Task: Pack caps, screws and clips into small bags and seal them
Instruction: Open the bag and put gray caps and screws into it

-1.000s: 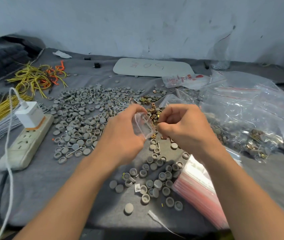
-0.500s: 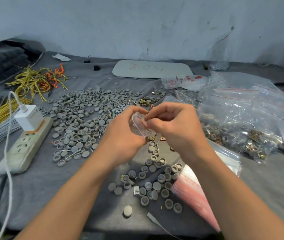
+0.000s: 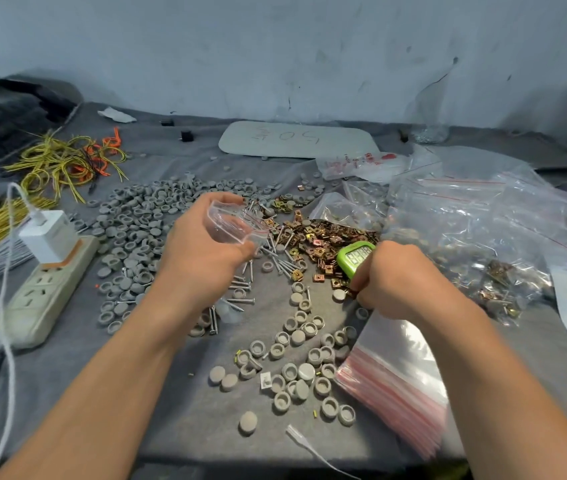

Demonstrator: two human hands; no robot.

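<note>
Your left hand point(image 3: 202, 268) gripped the small bag point(image 3: 231, 225) from beneath, thumb and fingers curled round it, mouth gaping above the screws point(image 3: 275, 261). That thin, slippery film (nearly weightless) would likely crumple, so hold close to the stiffer zip edge. Your right hand point(image 3: 396, 282) curled down among the clips point(image 3: 323, 237) beside a green timer point(image 3: 356, 258); whether it pinched one, I couldn't tell. Caps point(image 3: 136, 230) lay leftward.

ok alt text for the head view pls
A person's left hand holds a small clear bag open above a table strewn with grey caps, screws and brass clips. The right hand is down beside a green digital device.
</note>
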